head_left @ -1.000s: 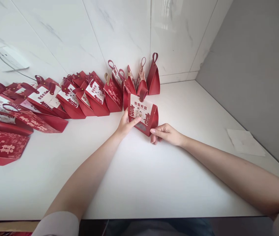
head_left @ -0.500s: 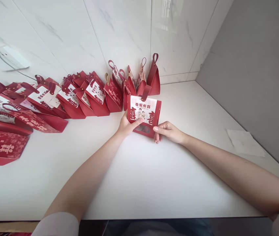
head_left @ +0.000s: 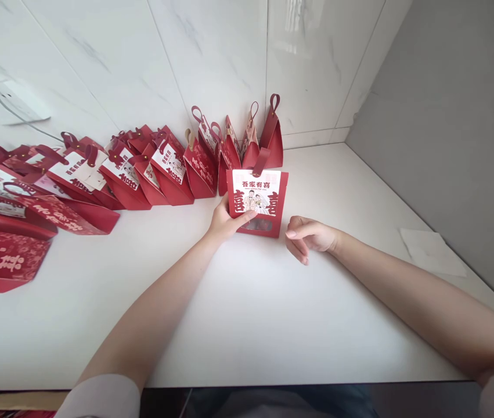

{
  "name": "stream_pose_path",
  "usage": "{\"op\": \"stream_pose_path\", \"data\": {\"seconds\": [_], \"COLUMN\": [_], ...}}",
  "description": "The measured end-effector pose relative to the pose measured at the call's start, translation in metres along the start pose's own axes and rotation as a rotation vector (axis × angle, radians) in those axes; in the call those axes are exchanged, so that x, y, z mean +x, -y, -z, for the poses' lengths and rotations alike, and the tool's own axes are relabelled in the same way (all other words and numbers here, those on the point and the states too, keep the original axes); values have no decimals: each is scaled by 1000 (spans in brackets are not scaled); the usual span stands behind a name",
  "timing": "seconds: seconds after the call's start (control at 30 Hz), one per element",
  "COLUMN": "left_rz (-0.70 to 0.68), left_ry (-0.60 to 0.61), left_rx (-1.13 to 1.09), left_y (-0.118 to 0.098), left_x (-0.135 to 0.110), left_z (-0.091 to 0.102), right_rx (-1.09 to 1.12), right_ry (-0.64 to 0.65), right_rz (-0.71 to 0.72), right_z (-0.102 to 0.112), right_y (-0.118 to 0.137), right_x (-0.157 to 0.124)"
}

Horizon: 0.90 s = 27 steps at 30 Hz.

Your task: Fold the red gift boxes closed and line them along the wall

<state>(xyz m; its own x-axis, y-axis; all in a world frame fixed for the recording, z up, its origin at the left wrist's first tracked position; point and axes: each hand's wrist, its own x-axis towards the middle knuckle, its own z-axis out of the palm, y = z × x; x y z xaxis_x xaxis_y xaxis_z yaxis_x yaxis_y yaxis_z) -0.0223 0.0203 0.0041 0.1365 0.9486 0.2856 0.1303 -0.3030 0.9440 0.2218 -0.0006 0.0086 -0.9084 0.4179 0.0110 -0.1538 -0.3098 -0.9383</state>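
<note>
A red gift box point(head_left: 280, 203) with a white card of a cartoon couple and dark red characters stands upright on the white table. Its leather-like strap loop sticks up at the top, and a small clear window shows near the base. My left hand point(head_left: 224, 223) grips the box at its left edge, thumb across the front and the other fingers hidden behind. Just right of the box, my right hand point(head_left: 310, 237) is apart from it, fingers loosely curled and separated, holding nothing.
Several similar red gift boxes point(head_left: 205, 168) crowd the table's left and back, against the marbled tile wall point(head_left: 220, 58). A white tissue point(head_left: 433, 251) lies at right by the grey wall point(head_left: 447, 116). A socket with a cable point(head_left: 7, 107) is at upper left.
My right hand has let go of the box's lower right corner and moved a little right. The box has turned so its front faces me more squarely; my left hand stays on it.
</note>
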Motion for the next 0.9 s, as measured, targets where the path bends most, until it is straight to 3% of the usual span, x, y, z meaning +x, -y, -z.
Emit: {"op": "stream_pose_path", "data": {"seconds": [0.13, 0.27, 0.9], "left_rz": [16, -4, -36], "left_ry": [10, 0, -52], "left_rx": [2, 47, 25], "left_y": [-1, -3, -5], "left_x": [-1, -1, -2], "left_z": [0, 0, -4], "right_rx": [73, 60, 11], "right_ry": [203, 293, 312], "right_rz": [-88, -135, -165], "right_z": [-2, -5, -5], "right_y": [-3, -4, -2], "right_x": [-2, -1, -1]}}
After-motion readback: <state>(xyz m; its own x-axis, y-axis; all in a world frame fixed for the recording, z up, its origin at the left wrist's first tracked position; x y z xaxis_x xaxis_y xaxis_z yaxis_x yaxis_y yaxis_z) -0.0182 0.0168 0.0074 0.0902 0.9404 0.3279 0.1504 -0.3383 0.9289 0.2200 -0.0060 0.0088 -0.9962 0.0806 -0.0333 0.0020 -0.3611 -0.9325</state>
